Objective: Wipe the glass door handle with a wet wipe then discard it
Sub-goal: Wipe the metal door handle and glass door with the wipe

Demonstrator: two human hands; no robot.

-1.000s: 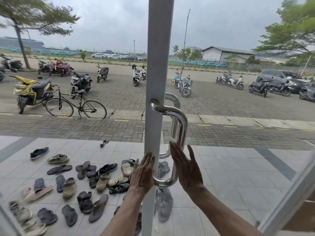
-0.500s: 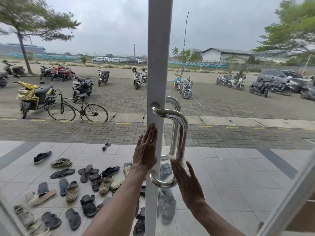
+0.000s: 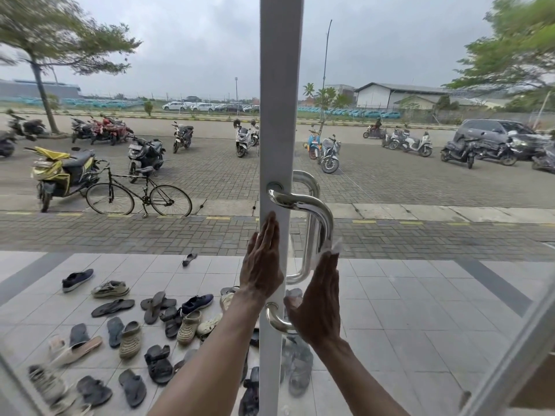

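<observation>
A shiny metal door handle (image 3: 317, 216) curves out from the white door frame (image 3: 280, 100) of the glass door. My right hand (image 3: 318, 301) presses a white wet wipe (image 3: 335, 247) against the lower part of the handle bar; the wipe peeks out above my fingertips and below my thumb. My left hand (image 3: 262, 262) lies flat with straight fingers on the white frame, just left of the handle and below its upper mount. The handle's lower mount (image 3: 274, 318) shows between my wrists.
Through the glass, several sandals and shoes (image 3: 150, 319) lie on the tiled porch. Beyond it, a bicycle (image 3: 139, 196) and several motorbikes stand on the paved lot. A second white door frame (image 3: 516, 355) slants at the lower right.
My right hand has slid up the handle with the wipe, which now shows above my fingers. My left hand has moved up the frame.
</observation>
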